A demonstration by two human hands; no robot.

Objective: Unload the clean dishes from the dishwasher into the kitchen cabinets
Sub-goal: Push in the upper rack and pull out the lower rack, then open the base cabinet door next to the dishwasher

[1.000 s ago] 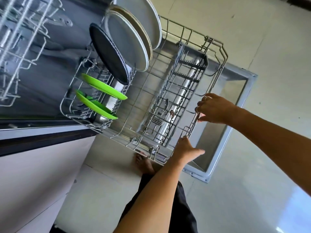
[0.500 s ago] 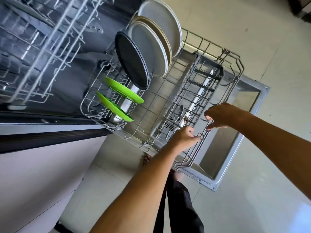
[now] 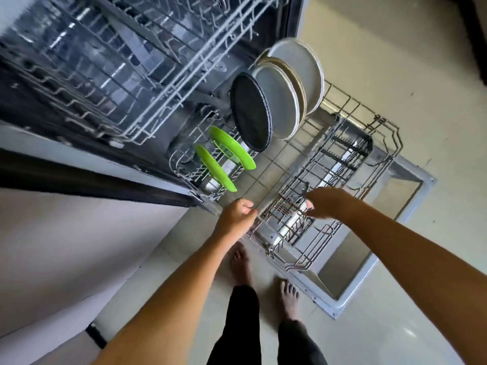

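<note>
— On the pale tiled floor point(image 3: 369, 61), what stands there?
— An open dishwasher, its door point(image 3: 374, 262) folded flat, the lower rack point(image 3: 297, 164) rolled out over it beside white cabinet fronts point(image 3: 66, 246).
— And in the rack?
— Three pale plates point(image 3: 279, 101), a dark plate point(image 3: 250, 117) and two green plates point(image 3: 232, 148), all upright.
— The hands?
— The left hand point(image 3: 237, 213) is curled at the rack's near edge; the right hand point(image 3: 326, 204) reaches into the cutlery basket point(image 3: 316, 185), grip unclear. Bare feet point(image 3: 241, 262) below.
</note>
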